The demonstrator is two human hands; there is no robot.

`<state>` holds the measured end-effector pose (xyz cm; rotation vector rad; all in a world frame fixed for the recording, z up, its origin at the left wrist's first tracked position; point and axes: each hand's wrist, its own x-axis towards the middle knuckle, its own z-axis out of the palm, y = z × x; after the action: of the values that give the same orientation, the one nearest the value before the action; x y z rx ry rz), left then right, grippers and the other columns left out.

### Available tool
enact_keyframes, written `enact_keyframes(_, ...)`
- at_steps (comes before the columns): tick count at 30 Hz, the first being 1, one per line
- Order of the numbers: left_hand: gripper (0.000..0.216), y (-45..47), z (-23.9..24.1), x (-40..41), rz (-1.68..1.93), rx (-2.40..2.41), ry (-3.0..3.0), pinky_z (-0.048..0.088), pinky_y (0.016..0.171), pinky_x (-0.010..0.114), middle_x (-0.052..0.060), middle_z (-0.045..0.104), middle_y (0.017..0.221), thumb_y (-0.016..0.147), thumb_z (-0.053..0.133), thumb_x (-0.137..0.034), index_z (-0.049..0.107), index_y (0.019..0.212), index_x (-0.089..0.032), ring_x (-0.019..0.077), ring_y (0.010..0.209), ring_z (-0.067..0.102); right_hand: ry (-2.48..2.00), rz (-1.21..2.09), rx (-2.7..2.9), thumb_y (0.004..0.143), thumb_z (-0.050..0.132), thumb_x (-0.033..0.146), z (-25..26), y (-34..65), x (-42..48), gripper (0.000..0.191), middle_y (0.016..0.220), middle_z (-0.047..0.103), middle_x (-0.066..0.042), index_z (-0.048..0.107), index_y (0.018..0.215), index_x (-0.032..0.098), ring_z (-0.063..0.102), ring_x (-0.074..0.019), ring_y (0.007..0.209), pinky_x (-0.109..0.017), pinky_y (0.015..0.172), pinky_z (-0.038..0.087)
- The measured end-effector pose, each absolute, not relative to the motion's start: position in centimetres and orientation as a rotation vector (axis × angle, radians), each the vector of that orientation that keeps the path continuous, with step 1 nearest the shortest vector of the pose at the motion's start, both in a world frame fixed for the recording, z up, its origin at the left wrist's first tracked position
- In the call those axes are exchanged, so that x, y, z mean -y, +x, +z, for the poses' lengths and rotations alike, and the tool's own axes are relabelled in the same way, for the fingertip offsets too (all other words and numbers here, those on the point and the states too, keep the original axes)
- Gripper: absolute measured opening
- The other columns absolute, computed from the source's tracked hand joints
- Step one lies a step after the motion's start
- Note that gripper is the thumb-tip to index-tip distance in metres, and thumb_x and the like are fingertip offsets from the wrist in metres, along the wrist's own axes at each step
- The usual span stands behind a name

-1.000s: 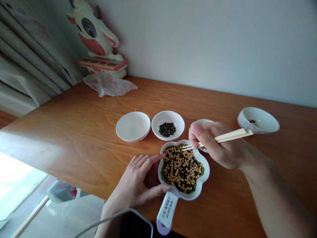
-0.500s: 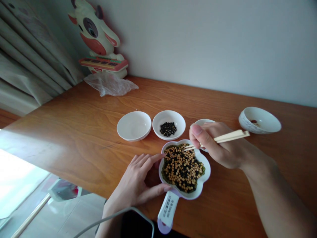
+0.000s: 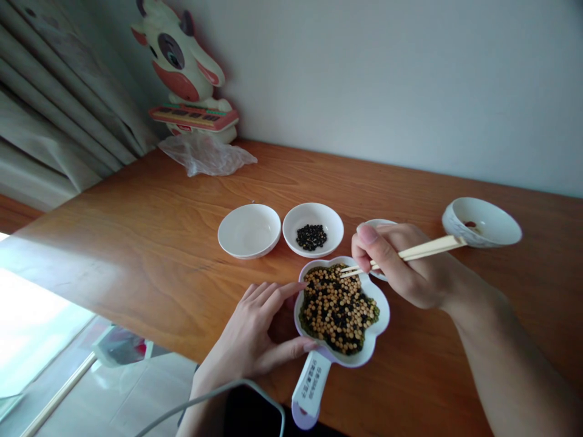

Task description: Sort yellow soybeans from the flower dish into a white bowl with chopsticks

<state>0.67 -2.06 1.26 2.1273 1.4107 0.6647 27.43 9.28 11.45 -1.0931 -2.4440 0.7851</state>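
Observation:
A flower-shaped white dish with a handle holds mixed yellow, black and green beans. My left hand rests on the table beside it, thumb and forefinger touching its left rim. My right hand is closed on a pair of wooden chopsticks, whose tips reach over the top of the bean pile. Behind the dish stand an empty white bowl and a white bowl with black beans. A third small bowl is mostly hidden by my right hand.
A tilted white bowl sits at the right on the wooden table. A cow-shaped toy and a crumpled clear plastic bag stand at the back left by the curtain. A grey cable crosses my left wrist.
The chopstick tips stay over the bean dish with only a slight shift. The view has drifted a little to the left. My left hand has not moved.

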Motion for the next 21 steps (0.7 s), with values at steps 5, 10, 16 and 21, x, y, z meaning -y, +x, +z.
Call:
enact_keyframes(5,0.077,0.6,1.3,2.0,0.646,-1.405,2.131,0.048,0.095,0.041,0.005,0.066,0.118,0.087,0.078,-0.063,0.045,0.149,-0.033,0.0257,0.105,0.063,-1.051,0.905,2.378,0.112,0.025,0.054,12.2,27.8,-9.2,0.059,0.065,0.059,0.000,0.054,0.071,0.022,0.052,-0.0144,0.060,-0.034,0.062,0.038)
enact_keyframes(10,0.076,0.7,1.2,2.1,0.645,-1.416,2.120,0.048,0.097,0.041,0.006,0.066,0.120,0.086,0.079,-0.063,0.046,0.149,-0.033,0.0265,0.107,0.063,-1.101,0.792,2.296,0.110,0.021,0.060,14.6,29.6,-8.7,0.067,0.057,0.052,0.000,0.057,0.066,0.024,0.044,-0.0161,0.054,-0.037,0.060,0.033)
enact_keyframes(16,0.077,0.6,1.1,2.2,0.639,-1.416,2.131,0.047,0.099,0.042,0.006,0.066,0.123,0.087,0.079,-0.062,0.045,0.149,-0.032,0.0275,0.110,0.063,-1.286,0.426,2.238,0.109,0.018,0.064,16.8,32.1,-8.2,0.072,0.060,0.057,-0.003,0.059,0.065,0.024,0.049,-0.0183,0.059,-0.040,0.063,0.032)
enact_keyframes(21,0.077,0.5,1.0,2.1,0.625,-1.419,2.143,0.047,0.098,0.042,0.006,0.066,0.122,0.087,0.078,-0.062,0.044,0.149,-0.034,0.0274,0.109,0.063,-1.423,0.347,2.279,0.109,0.020,0.063,15.6,33.5,-9.3,0.068,0.062,0.058,-0.001,0.059,0.068,0.024,0.050,-0.0182,0.060,-0.038,0.064,0.035)
